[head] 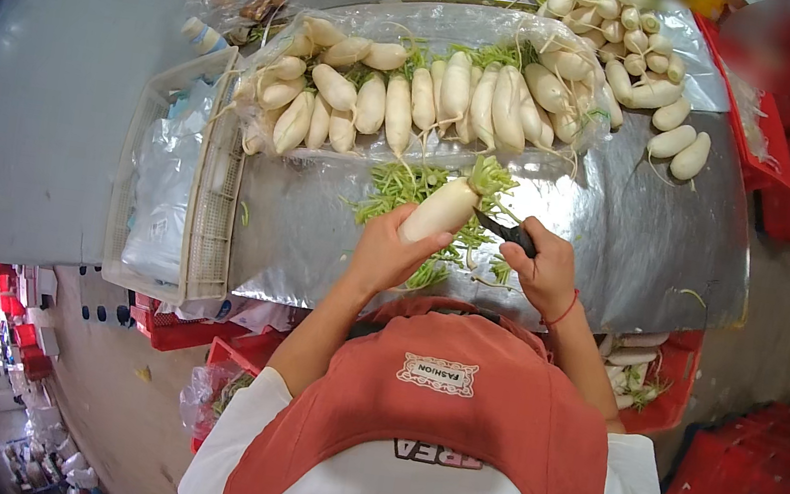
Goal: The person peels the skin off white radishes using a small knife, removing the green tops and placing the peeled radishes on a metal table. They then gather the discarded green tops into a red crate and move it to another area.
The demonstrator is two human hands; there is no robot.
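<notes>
My left hand (394, 251) grips a white daikon radish (439, 211) by its lower end. The radish tilts up to the right, and a tuft of cut green stalks (489, 177) still sits on its top. In my right hand (545, 264) is a small knife (507, 232) with a black handle and dark blade. Its tip is at or very near the radish, just below the stalks; contact is hard to tell. Beneath both hands, trimmed green stems (403, 191) lie scattered on the metal tabletop (306, 234).
Beyond my hands, many daikon radishes (455, 89) lie on clear plastic film. More radishes (622, 32) are heaped at the back right. A white plastic crate (211, 221) holding plastic bags (163, 199) stands on the left. Below the table's right edge, a red crate (683, 378) contains radishes.
</notes>
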